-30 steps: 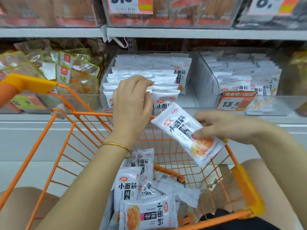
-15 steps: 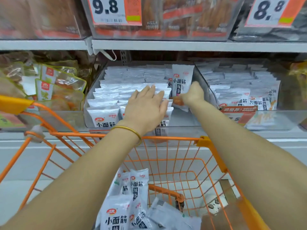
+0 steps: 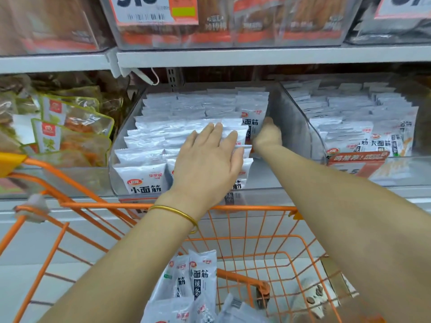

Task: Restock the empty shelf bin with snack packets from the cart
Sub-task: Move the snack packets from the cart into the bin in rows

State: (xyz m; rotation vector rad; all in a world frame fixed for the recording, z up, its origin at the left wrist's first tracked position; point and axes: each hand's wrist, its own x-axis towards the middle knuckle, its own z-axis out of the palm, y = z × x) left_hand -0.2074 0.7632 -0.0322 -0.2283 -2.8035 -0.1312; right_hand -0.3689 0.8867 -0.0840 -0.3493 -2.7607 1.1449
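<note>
Though the shelf bin [image 3: 289,123] looks nearly full of white snack packets [image 3: 163,136] standing in rows, the restocking is unfinished, by my judgement; spare packets [image 3: 201,276] lie in the orange cart [image 3: 256,208] below; the left hand [image 3: 207,164] lies flat, fingers straight, on the rows; the right hand [image 3: 267,135] pinches one upright packet [image 3: 253,117] at the bin's right side, near its clear wall; a neighbouring bin [image 3: 349,117], a grey shelf edge [image 3: 256,57] and a price tag [image 3: 149,8] surround it.

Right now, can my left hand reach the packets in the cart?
Probably yes: the left hand rests flat and empty on the bin rows, and the cart packets lie uncovered below it.
</note>
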